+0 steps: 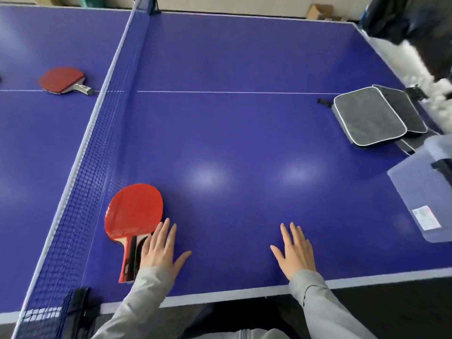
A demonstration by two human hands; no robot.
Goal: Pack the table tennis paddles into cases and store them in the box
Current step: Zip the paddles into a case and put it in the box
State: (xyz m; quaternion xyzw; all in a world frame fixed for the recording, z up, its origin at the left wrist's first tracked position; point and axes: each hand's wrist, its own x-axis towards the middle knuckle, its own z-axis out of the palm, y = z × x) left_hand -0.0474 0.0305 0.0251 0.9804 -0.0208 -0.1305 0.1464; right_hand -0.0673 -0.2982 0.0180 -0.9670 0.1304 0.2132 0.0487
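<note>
A red paddle (133, 211) lies flat near the net on my side of the blue table (244, 133). My left hand (161, 250) lies flat with straight fingers beside the paddle's handle, its outer fingers over the neck of the handle. My right hand (296, 250) rests flat on the table further right, holding nothing. A second red paddle (64, 80) lies across the net at the far left. Grey cases (369, 118) with white piping are stacked at the table's right edge. A translucent plastic box (425, 194) sits at the right, partly cut off.
The dark blue net (102, 133) runs from the near left to the far middle, with its clamp (80, 307) at the near edge. A dark shape (415, 25) stands at the far right corner. A cardboard box (320, 11) lies on the floor behind.
</note>
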